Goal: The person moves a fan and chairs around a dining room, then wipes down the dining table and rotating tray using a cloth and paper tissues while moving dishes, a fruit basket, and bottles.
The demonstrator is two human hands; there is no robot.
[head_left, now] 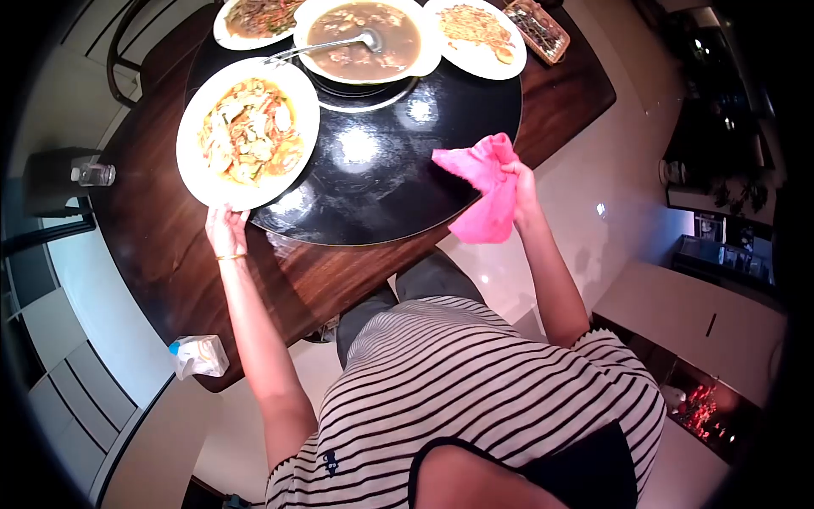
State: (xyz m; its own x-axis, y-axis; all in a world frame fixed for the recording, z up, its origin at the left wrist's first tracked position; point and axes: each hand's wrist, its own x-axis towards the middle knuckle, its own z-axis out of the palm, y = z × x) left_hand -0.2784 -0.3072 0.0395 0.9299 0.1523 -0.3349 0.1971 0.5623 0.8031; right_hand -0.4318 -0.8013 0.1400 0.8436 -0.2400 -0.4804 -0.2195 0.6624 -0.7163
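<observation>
My left hand (pixel 226 231) grips the near rim of a white plate (pixel 192 174) filled with a saucy dish of sliced food; some of its fingers are hidden at the rim. The plate sits at the left of a round black turntable (pixel 373 199). My right hand (pixel 523 187) is closed around a bunched pink cloth (pixel 490 191), which hangs past the turntable's right edge. Behind, a white bowl of brown soup (pixel 363 42) has a metal ladle (pixel 331 45) resting in it.
More food stands at the back: a white plate (pixel 242 38) on the left, another plate (pixel 475 66) and a small basket (pixel 543 38) on the right. The wooden table (pixel 170 246) holds a tissue pack (pixel 200 356) at its left corner. A clear bottle (pixel 93 175) lies at far left.
</observation>
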